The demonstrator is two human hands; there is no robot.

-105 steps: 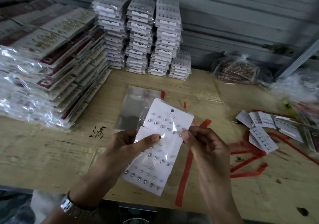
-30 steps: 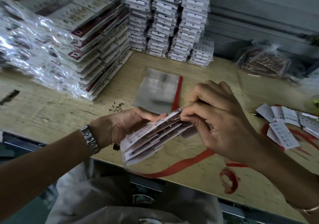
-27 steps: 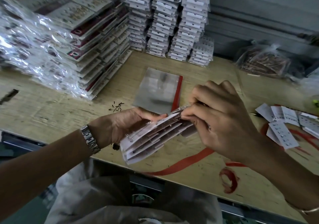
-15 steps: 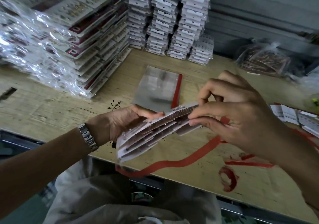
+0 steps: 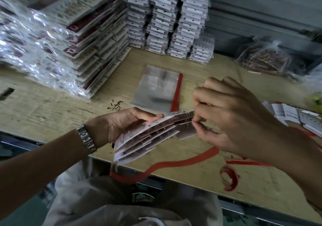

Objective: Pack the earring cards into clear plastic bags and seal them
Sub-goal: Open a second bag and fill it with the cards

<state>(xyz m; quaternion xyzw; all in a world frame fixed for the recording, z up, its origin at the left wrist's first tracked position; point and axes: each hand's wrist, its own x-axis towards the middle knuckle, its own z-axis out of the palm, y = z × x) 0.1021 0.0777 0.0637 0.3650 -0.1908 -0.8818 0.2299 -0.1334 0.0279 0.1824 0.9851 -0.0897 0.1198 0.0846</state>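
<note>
My left hand (image 5: 125, 124) grips a fanned stack of earring cards (image 5: 148, 139) above the near edge of the worktop (image 5: 52, 107); my right hand (image 5: 235, 119) pinches the stack's right end; clear bags (image 5: 156, 86) lie mid-worktop.

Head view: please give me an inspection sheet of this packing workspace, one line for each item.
Surface: wooden table with ink writing.
Job's things: card bundle held over the table edge; clear bags lying flat behind it; loose cards at right; packed stacks at back.
Clutter: red strips near the front edge; bag of coppery pieces.
Grippers: left hand holds the card bundle from below; right hand pinches its right end.
Cables: nothing seen.
Surroundings: grey ribbed wall.
</note>
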